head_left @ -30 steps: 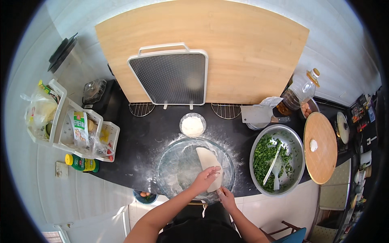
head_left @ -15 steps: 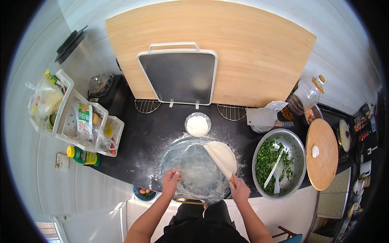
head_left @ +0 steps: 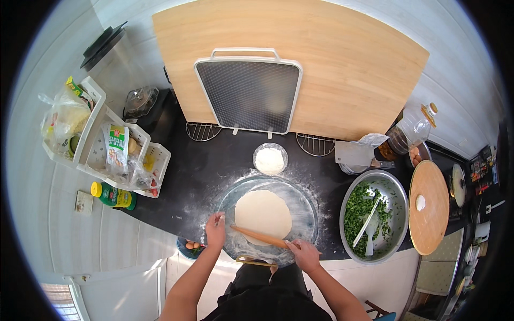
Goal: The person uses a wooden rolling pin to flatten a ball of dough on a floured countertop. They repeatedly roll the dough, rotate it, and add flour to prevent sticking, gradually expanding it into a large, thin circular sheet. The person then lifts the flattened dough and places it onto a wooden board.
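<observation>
A round, flat sheet of dough [head_left: 262, 214] lies spread on a floured, clear glass board [head_left: 305, 219] with a gold handle at its near edge. Across the dough's near part rests a wooden rolling pin [head_left: 257, 236], slanting down to the right. My right hand [head_left: 305, 255] grips the pin's right end. Just beyond the pin's left tip, at the board's left rim, my left hand [head_left: 215, 231] holds nothing, its fingers stretched out. A small glass bowl of white flour [head_left: 269, 160] stands past the board's far edge.
Right of the board is a steel bowl [head_left: 405, 214] of chopped greens with a white spatula and chopsticks. Beside it, a round wooden board [head_left: 440, 208] carries a small dough lump. A cleaver [head_left: 353, 154] lies behind. White baskets [head_left: 101, 170] and a green bottle [head_left: 119, 196] stand left.
The dough was draped over the rolling pin at the right; now it lies flat on the glass board. The pin has come left across its near part. My left hand has shifted slightly left.
</observation>
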Tool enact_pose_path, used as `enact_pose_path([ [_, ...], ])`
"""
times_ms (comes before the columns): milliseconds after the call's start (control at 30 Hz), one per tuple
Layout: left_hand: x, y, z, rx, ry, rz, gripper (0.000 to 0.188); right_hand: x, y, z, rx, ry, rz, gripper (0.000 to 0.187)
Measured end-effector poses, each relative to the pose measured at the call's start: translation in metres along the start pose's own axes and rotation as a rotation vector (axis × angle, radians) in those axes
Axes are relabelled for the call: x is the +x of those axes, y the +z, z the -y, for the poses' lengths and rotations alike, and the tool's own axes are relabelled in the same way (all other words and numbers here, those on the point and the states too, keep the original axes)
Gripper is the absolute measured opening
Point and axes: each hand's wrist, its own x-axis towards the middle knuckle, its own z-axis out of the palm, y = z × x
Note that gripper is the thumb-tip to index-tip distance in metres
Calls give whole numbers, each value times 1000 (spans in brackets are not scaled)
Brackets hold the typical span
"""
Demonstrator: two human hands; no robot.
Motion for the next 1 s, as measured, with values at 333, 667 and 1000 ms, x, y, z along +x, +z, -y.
enact_pose_path([
  [333,54,57,-4,320,-58,223,22,-39,-28,-1,117,275,-173,45],
  [667,63,40,20,131,-267,52,22,-44,-26,-1,271,517,-362,49],
  [1000,-17,21,3,-335,-751,423,22,-44,-19,2,444,570,-352,43],
])
